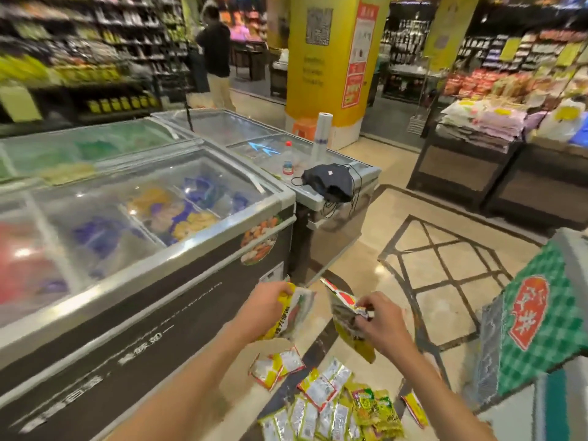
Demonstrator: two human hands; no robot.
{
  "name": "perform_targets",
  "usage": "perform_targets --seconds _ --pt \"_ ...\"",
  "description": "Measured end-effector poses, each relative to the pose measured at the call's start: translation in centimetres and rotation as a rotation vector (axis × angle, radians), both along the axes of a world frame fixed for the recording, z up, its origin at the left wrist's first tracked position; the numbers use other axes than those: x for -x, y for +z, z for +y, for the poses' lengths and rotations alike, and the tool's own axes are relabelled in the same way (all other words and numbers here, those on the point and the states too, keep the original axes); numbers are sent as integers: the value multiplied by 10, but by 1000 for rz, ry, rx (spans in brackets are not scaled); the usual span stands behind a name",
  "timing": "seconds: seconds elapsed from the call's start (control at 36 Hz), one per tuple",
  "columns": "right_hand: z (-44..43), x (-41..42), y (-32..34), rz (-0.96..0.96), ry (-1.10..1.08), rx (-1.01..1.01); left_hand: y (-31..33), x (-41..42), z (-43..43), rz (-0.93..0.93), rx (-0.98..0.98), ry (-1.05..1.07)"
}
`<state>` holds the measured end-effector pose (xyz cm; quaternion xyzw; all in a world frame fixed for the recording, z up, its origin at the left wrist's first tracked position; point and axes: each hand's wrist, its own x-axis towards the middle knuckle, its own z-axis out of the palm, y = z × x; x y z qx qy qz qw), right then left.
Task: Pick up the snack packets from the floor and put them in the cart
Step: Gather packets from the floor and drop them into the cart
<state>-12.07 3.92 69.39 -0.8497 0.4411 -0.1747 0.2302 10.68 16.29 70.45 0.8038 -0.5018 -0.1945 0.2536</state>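
1. The left hand (265,305) is raised above the floor, its fingers closed around a yellow snack packet (294,313) that hangs down from the grip, printed side towards the camera.
2. The right hand (380,319) is level with it and just to the right, fingertips pinched on the top edge of a second snack packet (346,316), yellow with a red patch, which dangles tilted below the hand.
3. The two held packets are near each other but do not touch.
4. Below the hands, a loose pile of snack packets (331,405) lies on the tiled floor (445,272), mostly yellow and silver, overlapping one another, with a few greener ones at the right side of the heap.
5. A pair of packets (275,369) lies a little apart from the pile, towards the left, and one single packet (415,409) rests at the right edge.
6. A glass-topped chest freezer (136,224) runs along the left, its dark front panel just beside the pile.
7. A second freezer (254,138) behind it carries a dark bag (329,183), a small bottle (288,160) with a red cap and a roll of plastic bags (323,135).
8. At the right edge stands a display stand with a green checked cover (541,313).
9. No cart can be made out in this view.
10. A person (214,55) in a dark top stands far back by the shelves.
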Motion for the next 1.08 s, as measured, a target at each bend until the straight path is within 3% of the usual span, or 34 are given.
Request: perform_targets --seconds 0.19,0.42,0.72,0.83,0.97,1.08 --pt "64 -65 -11 -42 214 -2 2 -35 120 -42 -12 241" --pt "173 -159 -13 -107 612 -16 -10 -65 296 -21 -52 538" --pt "357 -282 -25 34 976 -112 -30 -99 526 22 -136 943" --pt "428 -318 -39 59 1082 -119 -50 -105 599 94 -305 930" --pt "509 -355 -66 17 1183 -51 -78 -109 673 152 -377 937" --pt "561 -377 -82 151 1180 -52 -93 -118 711 156 -411 957"
